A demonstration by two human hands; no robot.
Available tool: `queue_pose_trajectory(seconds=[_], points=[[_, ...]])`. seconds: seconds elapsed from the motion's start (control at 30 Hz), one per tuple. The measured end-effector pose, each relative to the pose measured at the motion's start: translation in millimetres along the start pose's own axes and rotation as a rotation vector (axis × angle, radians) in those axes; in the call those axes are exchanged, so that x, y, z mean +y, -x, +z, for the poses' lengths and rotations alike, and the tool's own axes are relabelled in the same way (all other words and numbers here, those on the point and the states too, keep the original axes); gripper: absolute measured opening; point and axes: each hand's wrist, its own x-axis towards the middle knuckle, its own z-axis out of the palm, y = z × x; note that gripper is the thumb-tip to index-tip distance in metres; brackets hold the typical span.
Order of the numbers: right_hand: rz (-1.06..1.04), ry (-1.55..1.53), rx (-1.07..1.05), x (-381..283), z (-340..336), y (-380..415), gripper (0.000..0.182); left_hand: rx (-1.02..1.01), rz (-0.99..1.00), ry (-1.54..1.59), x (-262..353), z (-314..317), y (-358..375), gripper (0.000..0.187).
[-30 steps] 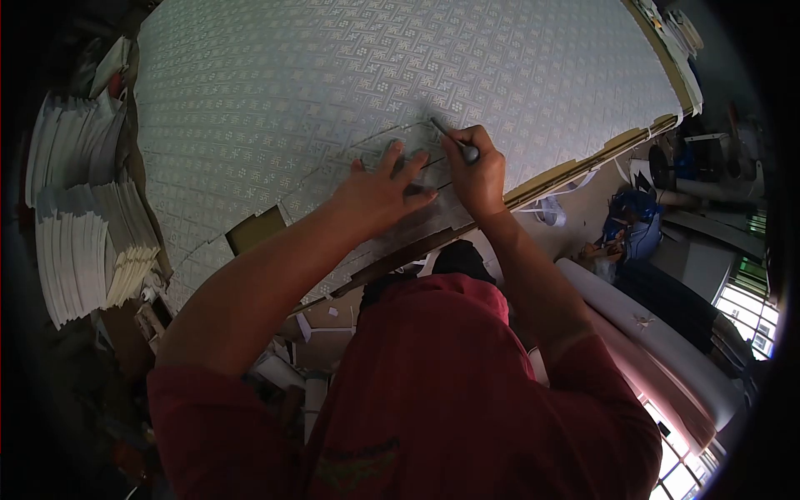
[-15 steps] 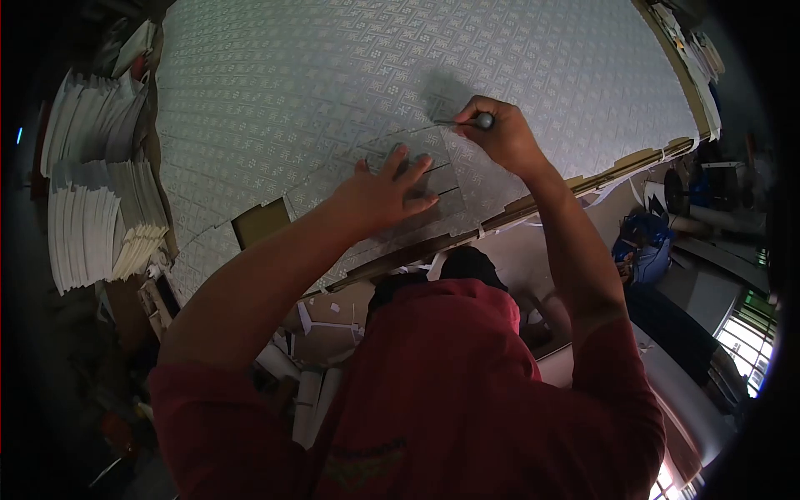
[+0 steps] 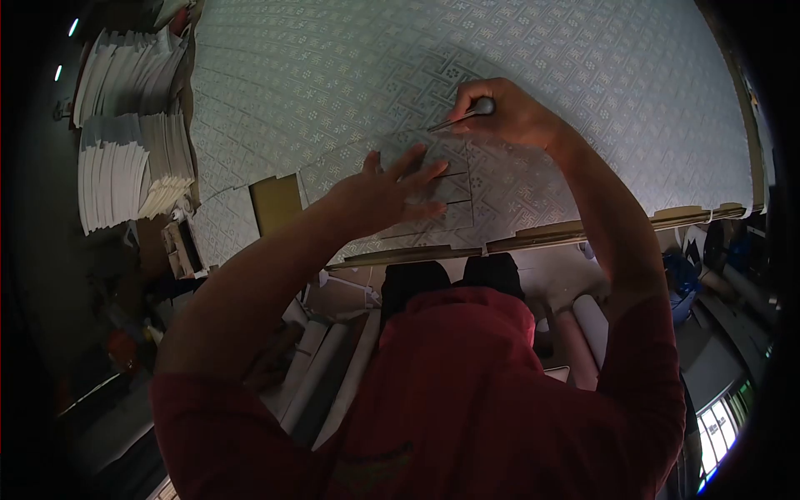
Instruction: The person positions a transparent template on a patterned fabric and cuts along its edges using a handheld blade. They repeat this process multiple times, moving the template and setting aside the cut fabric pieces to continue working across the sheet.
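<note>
A pale grey-green sheet with a woven-looking pattern [image 3: 575,92] lies flat before me. My left hand [image 3: 379,193] rests on it with fingers spread, pressing down a thin, see-through rectangular piece [image 3: 457,215] with two dark slots near its right edge. The pattern shows through this piece. My right hand [image 3: 504,117] is closed around an awl-like tool [image 3: 483,107] with a rounded grey handle and a slim metal shaft. Its point touches or nearly touches the sheet close to the piece's far edge, beyond my left fingertips. Part of the piece is hidden under my left hand.
A rectangular cutout [image 3: 276,204] in the sheet shows brown board beneath. Brown board edging [image 3: 542,239] runs along the near side. Thick stacks of sheets [image 3: 112,179] stand at the left. Rolls [image 3: 312,367] lie below the table edge, near my body.
The view has shifted, so the table appears farther right. The tool's point has moved left from the piece's far right corner along its far edge. My left hand stays on the piece.
</note>
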Motion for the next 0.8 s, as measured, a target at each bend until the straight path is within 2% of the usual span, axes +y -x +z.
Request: queue_pose_trajectory(seconds=[0.07,0.1,0.17,0.2,0.27,0.3,0.37,0.47,0.63,0.8], points=[[0.036,-0.065,0.154,-2,8,8,0.009,0.018,-0.004,0.004,0,2,0,0.069],[0.033,-0.062,0.150,-5,14,13,0.009,0.046,0.000,0.005,0,3,1,0.069],[0.103,-0.030,0.448,-14,33,27,0.010,0.084,0.007,0.000,1,6,0,0.069],[0.104,-0.021,0.455,-16,46,33,0.010,0.102,-0.001,0.000,1,7,-1,0.068],[0.099,0.075,0.691,-18,76,40,0.012,0.133,0.005,-0.005,1,7,-1,0.067],[0.101,0.090,0.702,-20,89,41,0.012,0.128,-0.005,0.007,1,7,-1,0.060],[0.143,0.162,0.887,-24,112,38,0.014,0.143,-0.011,0.015,1,7,-1,0.054],[0.155,0.260,1.013,-29,129,29,0.012,0.146,-0.011,0.079,0,5,1,0.053],[0.190,0.391,1.055,-35,142,19,0.014,0.041,-0.004,0.147,-3,7,0,0.054],[0.274,0.489,1.088,-41,156,7,0.014,0.165,0.033,0.199,-6,17,-1,0.053]])
